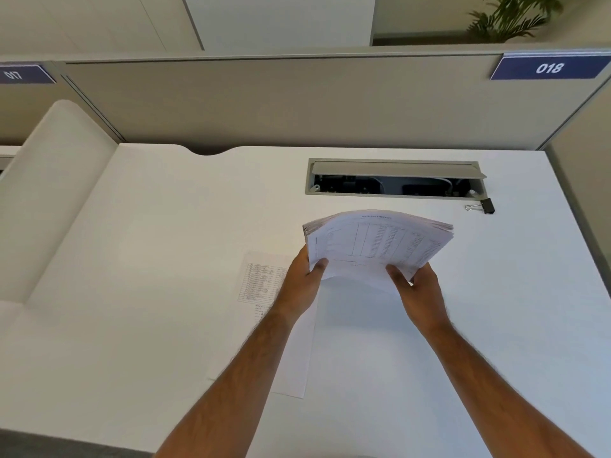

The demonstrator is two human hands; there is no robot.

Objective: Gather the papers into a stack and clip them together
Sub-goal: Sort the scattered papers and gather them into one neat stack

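Observation:
A thick stack of printed papers [380, 241] is held above the white desk [158, 259], its far edge fanned and drooping. My left hand [302, 282] grips its near left corner, thumb on top. My right hand [418, 287] grips the near right corner the same way. One loose printed sheet [261, 285] lies flat on the desk beneath my left forearm, partly hidden by it. A black binder clip [482, 205] with silver handles rests on the desk to the far right of the stack, apart from both hands.
An open cable tray [395, 180] with a grey flap is sunk into the desk behind the stack. Grey partition panels [281, 100] bearing blue labels 017 and 018 close off the back and right. A white curved divider [56, 180] rises at the left.

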